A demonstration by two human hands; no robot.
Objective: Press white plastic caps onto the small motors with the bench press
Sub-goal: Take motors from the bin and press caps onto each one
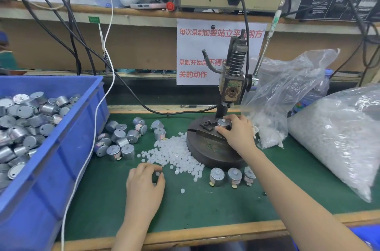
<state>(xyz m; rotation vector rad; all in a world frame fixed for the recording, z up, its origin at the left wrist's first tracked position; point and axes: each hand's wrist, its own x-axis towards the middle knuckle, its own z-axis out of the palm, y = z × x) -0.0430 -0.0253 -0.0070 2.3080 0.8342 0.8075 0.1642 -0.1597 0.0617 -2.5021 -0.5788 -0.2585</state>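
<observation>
As right hand (238, 134) grips motor (223, 123), bag (287, 88) beside.

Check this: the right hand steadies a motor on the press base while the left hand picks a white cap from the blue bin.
Wrong on one point. In the head view the left hand pinches a white cap beside the loose pile on the green mat, not in the blue bin. The right hand does steady a motor on the press base.

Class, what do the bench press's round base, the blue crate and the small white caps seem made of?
Round dark base: probably metal, dull, worn, rust-brown patches. Blue crate: moulded plastic, smooth, slight sheen. Small white caps: likely translucent plastic, milky, matt.
</observation>
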